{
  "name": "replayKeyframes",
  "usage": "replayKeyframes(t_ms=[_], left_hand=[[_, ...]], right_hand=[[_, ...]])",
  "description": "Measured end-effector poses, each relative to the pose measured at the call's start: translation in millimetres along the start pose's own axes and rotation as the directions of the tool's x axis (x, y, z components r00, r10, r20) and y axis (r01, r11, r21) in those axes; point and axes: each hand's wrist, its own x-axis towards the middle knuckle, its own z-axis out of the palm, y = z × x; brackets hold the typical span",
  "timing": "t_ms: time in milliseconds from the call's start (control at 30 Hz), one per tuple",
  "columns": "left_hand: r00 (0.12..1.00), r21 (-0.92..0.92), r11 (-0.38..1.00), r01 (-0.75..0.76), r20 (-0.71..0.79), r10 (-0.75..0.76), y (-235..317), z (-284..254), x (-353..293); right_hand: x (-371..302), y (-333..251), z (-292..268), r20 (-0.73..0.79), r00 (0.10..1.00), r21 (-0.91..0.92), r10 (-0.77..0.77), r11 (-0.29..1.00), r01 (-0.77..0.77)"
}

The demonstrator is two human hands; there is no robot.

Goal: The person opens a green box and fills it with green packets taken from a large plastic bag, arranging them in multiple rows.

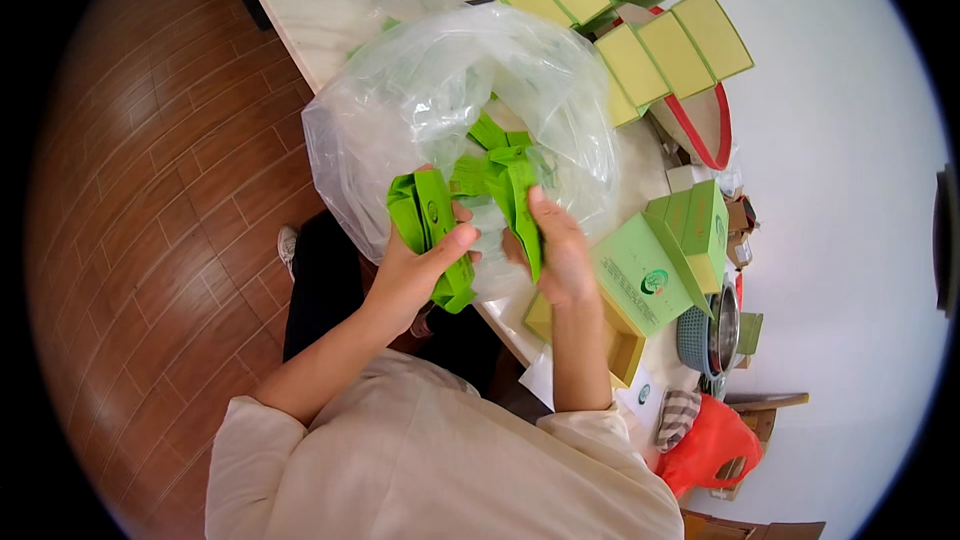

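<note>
- The step in hand looks like handling soft packets over an open bag, so a light, even hold probably serves best; a hard squeeze could crease the wrappers.
- Keeping both hands above the mouth of the clear plastic bag [370, 145] seems wise, since a slipped packet would then likely drop inside.
- The bag's thin rim looks floppy; wrists kept high should avoid dragging it off the worktop [290, 5].
- Left hand [402, 278]: the fingers are closed around a green bundle [430, 225], thumb across its front and fingertips on its right edge; how many packets it contains is hard to tell.
- Right hand [565, 250]: the fingers pinch a green packet [515, 200], thumb along its right side; the other fingers are partly hidden behind it.
- Both held items are at the near side of the bag; loose green packets [488, 132] lie farther in, beyond the right hand.
- An open green box [640, 275] stands to the right, near the right forearm.
</note>
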Motion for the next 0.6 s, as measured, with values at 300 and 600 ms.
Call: replayKeyframes(t_ms=[300, 600], left_hand=[[0.989, 0.169, 0.975, -0.148, 0.005, 0.149, -13.7, 2.0, 2.0], [0.996, -0.013, 0.997, -0.07, -0.059, 0.069, 0.1, -2.0, -3.2]], right_hand=[[-12.8, 33.8, 36.7, 0.073, 0.895, -0.779, -0.441, 0.536, 0.327], [81.5, -4.7, 3.0, 0.207, 0.822, -0.97, -0.53, -0.002, 0.243]])
